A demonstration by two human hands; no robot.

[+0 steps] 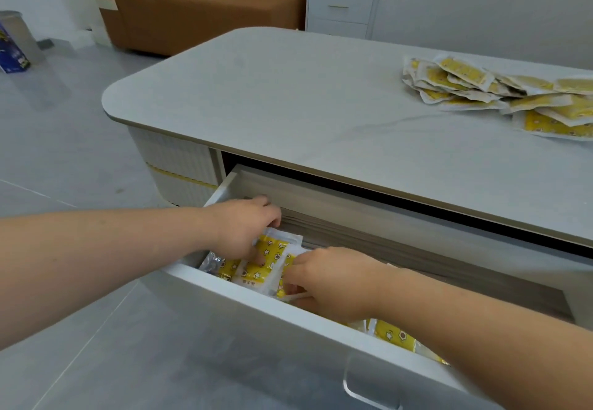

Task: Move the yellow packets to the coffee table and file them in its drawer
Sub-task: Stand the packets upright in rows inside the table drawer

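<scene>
Left hand (247, 226) curls its fingers round yellow packets (266, 262) standing at the left end of the open drawer (288, 316). Right hand (327, 278) pinches one just beside them. A loose heap (500, 95) of the same packets lies far right on the tabletop (288, 95).

Bright, even, cool-white light fills the room, soft enough that no hard shadows fall. The grey floor (64, 140) carries a pale sheen at 9 o'clock, and the coffee table (288, 95) top shows only faint glare. The one deep shadow is the black slot above the open drawer (224, 300). Wide-angle stretch bows the table edge and swells the forearms at 8 and 4 o'clock. The heap of packets (500, 88) at 2 o'clock is smeared. The yellow packets (256, 273) between the left hand (244, 226) and right hand (333, 278) look sharper.
</scene>
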